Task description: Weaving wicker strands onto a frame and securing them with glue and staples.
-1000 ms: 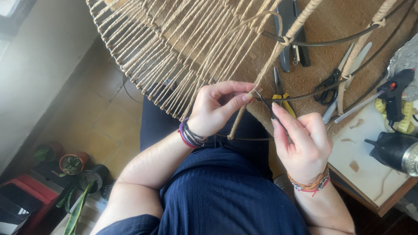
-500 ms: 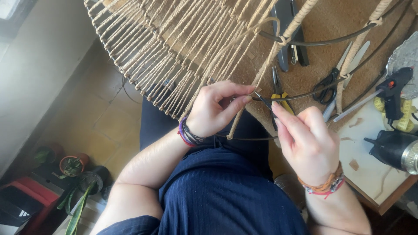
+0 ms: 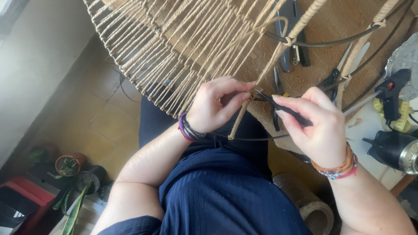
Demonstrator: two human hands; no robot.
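The left hand (image 3: 216,105) pinches a wrapped jute cord (image 3: 242,116) against the wire frame (image 3: 261,138), held over the lap. The right hand (image 3: 317,126) grips a dark, thin tool (image 3: 278,104), tip at the wrap. Next seems a careful tuck under the binding.

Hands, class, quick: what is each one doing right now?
Left hand: closed, pinching the wrapped cord of the woven frame.
Right hand: closed around a dark slim tool, tip at the cord.

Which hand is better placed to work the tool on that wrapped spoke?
Right. The right hand already grips the dark tool, tip at the wrapped spoke. The left hand is pinching that spoke, steadying it.
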